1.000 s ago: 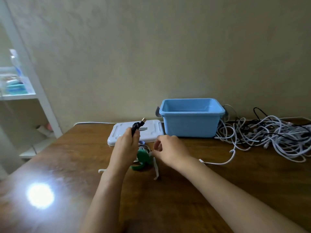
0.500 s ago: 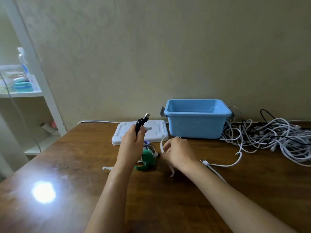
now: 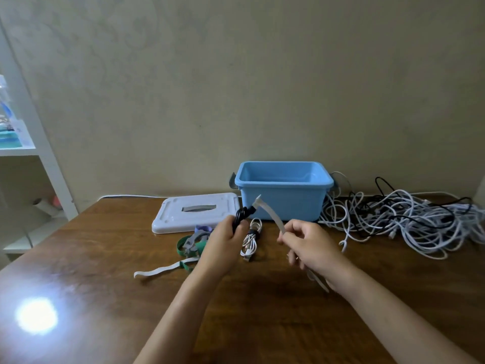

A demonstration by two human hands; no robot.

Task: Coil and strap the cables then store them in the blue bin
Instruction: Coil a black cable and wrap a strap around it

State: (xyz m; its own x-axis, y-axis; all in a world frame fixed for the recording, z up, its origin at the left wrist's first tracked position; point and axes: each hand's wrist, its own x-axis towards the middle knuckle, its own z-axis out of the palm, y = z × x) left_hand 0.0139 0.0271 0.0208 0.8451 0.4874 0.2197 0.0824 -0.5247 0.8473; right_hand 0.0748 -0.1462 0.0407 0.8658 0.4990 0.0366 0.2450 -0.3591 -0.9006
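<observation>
Gripping a small black coiled cable (image 3: 241,216) in a closed fist, the left hand (image 3: 224,244) holds it upright above the table (image 3: 105,298), while the right hand (image 3: 305,245) pinches a pale strap (image 3: 270,215) whose far end reaches the coil's top; whether it is already looped round the cable is hard to tell. By my reading the task is early. One white cable bundle (image 3: 251,240) lies strapped just right of the left hand, not yet stored. The blue bin (image 3: 283,198), far and centre, looks empty, its white lid (image 3: 195,212) lying to its left. A large tangle of white and black cables (image 3: 406,219) remains at the far right. Spare straps (image 3: 191,244), green and grey, lie near the left hand.
</observation>
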